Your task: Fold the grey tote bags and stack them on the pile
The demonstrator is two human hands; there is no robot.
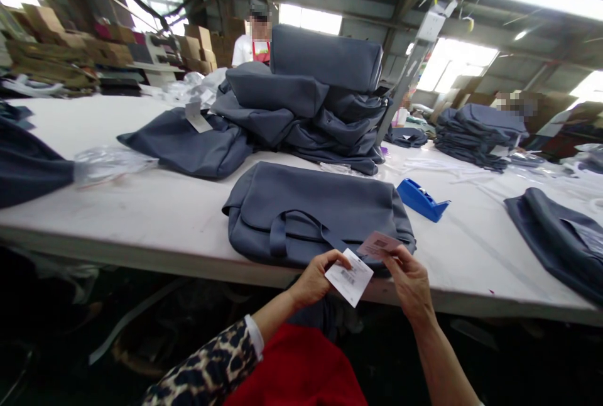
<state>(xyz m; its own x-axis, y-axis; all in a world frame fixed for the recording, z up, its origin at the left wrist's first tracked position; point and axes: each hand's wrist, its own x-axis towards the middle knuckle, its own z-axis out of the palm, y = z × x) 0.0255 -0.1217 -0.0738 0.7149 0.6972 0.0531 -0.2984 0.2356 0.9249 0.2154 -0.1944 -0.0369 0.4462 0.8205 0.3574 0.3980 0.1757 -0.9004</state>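
- My left hand [318, 277] pinches the white card [347, 281] with a barcode; my right hand [411, 277] pinches the pink card [375, 244] just beside it.
- The white card is above the near edge of the table [179, 217]; the pink one is before the right part of the blue-grey bag [315, 195], which lies along this edge.
- Done, I judge: both cards are in my fingers, the bag is laid out. Left: neither card appears fixed on it.
- The bag looks smooth and rather full, with a strap [278, 236] looping on its front.
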